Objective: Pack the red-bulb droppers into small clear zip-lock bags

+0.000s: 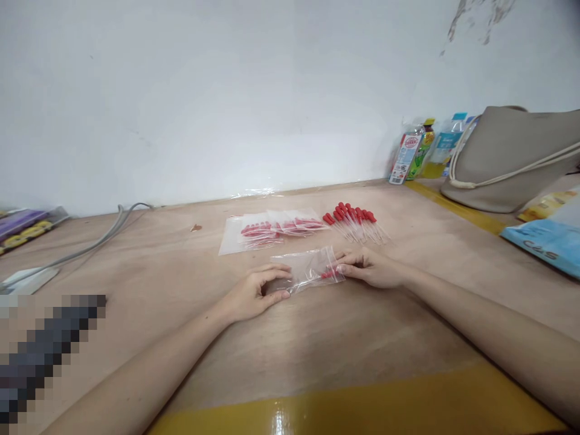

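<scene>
A small clear plastic bag [309, 269] lies on the wooden table [190, 284] between my hands, with red-tipped droppers partly inside its right end. My left hand [256, 294] pinches the bag's left end. My right hand [374, 268] grips the bag's right end where the red bulbs show. Just beyond, a row of loose red-bulbed droppers [356, 222] lies on the table. To their left sit several filled clear bags [267, 230], overlapping each other.
A grey cable [97, 238] runs along the left back. A beige bag [510, 158] and several bottles [419, 151] stand at the back right, a blue packet [546, 241] at the right edge. A yellow stripe [362, 405] marks the table's front.
</scene>
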Demonstrator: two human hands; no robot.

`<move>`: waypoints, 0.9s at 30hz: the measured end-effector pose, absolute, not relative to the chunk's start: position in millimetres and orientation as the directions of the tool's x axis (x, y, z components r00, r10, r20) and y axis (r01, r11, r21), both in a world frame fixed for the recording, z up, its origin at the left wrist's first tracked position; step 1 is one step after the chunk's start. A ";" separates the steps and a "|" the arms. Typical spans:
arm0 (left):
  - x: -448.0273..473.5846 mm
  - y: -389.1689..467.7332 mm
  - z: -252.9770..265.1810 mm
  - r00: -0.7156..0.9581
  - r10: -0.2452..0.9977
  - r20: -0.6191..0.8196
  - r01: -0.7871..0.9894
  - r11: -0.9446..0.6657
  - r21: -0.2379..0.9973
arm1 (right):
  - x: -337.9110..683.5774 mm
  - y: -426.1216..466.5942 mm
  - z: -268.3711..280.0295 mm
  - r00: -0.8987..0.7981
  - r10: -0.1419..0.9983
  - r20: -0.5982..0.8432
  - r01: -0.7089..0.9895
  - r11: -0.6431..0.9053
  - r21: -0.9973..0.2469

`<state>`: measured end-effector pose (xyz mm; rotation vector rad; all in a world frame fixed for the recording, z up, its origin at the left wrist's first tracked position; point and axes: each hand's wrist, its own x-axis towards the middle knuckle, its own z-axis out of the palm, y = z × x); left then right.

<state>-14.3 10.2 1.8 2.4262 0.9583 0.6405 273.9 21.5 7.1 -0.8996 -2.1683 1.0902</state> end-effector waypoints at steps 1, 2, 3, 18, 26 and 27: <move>-13.6 9.4 1.9 0.647 0.720 0.250 0.510 -0.652 0.561 | 273.3 20.3 7.5 -0.608 0.773 0.180 0.332 0.454 -0.827; -13.0 8.6 2.0 0.644 0.723 0.250 0.511 -0.650 0.562 | 272.6 19.0 7.3 -0.582 0.792 0.183 0.349 0.447 -0.824; -12.5 8.0 2.1 0.642 0.724 0.251 0.511 -0.649 0.563 | 271.7 17.6 6.7 -0.552 0.815 0.175 0.368 0.427 -0.826; -11.6 7.3 0.6 0.644 0.715 0.271 0.507 -0.664 0.550 | 254.3 3.4 0.9 -0.122 0.991 -0.053 0.277 -0.017 -0.961; -11.7 7.8 0.2 0.654 0.689 0.312 0.491 -0.701 0.518 | 252.5 -1.3 3.3 -0.222 0.940 -0.258 0.056 -0.252 -0.966; -11.6 7.6 0.3 0.654 0.693 0.304 0.494 -0.696 0.521 | 253.5 -0.8 3.6 -0.229 0.938 -0.260 0.082 -0.247 -0.965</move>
